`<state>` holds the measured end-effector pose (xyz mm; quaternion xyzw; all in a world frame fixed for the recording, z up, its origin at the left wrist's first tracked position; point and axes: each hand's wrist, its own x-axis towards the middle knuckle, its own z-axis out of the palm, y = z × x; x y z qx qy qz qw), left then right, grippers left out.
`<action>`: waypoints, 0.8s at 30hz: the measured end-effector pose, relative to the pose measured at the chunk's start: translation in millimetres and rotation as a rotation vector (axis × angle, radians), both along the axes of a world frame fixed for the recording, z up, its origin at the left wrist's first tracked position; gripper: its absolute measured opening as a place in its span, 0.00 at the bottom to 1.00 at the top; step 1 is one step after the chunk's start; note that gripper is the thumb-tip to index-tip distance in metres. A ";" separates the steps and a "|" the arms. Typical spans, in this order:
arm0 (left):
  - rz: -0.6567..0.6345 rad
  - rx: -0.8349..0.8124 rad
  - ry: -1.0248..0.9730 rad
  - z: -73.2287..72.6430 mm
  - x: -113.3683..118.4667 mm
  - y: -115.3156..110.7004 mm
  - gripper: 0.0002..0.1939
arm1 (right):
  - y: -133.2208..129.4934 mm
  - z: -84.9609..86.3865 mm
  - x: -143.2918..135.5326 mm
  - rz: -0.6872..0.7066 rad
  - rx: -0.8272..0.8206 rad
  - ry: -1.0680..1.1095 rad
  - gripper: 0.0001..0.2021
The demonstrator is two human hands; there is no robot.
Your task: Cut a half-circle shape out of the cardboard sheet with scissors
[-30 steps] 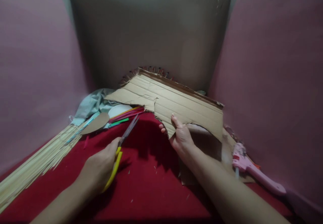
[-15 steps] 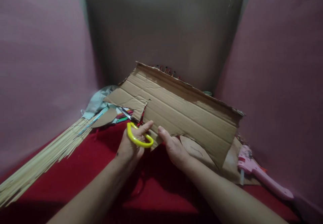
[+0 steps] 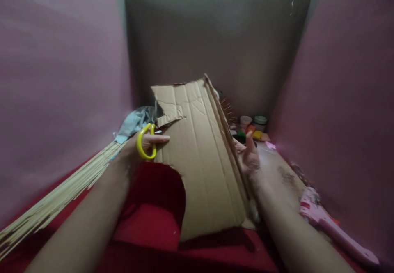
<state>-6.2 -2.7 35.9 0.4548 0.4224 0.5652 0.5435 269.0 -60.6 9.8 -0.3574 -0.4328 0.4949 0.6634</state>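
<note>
A brown cardboard piece (image 3: pixel 203 154) with a rounded cut-out and a slit at its left side is held up, tilted, in front of me. My left hand (image 3: pixel 144 143) grips its left edge, thumb on the face and fingers hidden behind. Hanging about that same hand is the yellow handle of the scissors (image 3: pixel 139 141); their blades are mostly out of sight. At the cardboard's right edge is my right hand (image 3: pixel 250 160), thumb raised and apart from the fingers, which are partly behind the edge. It is open, supporting or touching the sheet; which one I cannot tell.
A bundle of thin wooden sticks (image 3: pixel 67 184) lies at left, beside a pale blue cloth item (image 3: pixel 134 121). A pink glue gun (image 3: pixel 335 228) lies at right. Small tubs (image 3: pixel 260 122) and coloured bits (image 3: pixel 258 135) stand at the back. Red cloth (image 3: pixel 150 223) covers the surface.
The cardboard has been turned clockwise, its long side now running toward me. My right hand has left the lower edge and moved to the right edge; my left hand moved left with the scissors.
</note>
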 end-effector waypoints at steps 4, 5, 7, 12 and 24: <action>0.028 0.041 0.078 -17.1 0.8 -1.3 0.13 | 3.1 -5.4 2.8 0.336 -0.249 -0.018 0.17; 0.044 0.054 0.093 -19.7 1.7 0.0 0.13 | 3.1 -7.5 1.7 0.389 -0.304 -0.040 0.15; 0.087 0.085 0.117 -21.9 0.5 4.3 0.13 | 2.7 -9.4 -0.4 0.371 -0.343 -0.042 0.12; 0.150 0.145 0.230 -18.8 -20.0 6.8 0.15 | 7.8 -1.7 -2.3 0.154 -0.304 0.090 0.11; -0.442 0.375 1.199 -14.8 -36.4 -43.4 0.23 | 24.9 1.2 10.7 -0.165 -0.147 0.244 0.12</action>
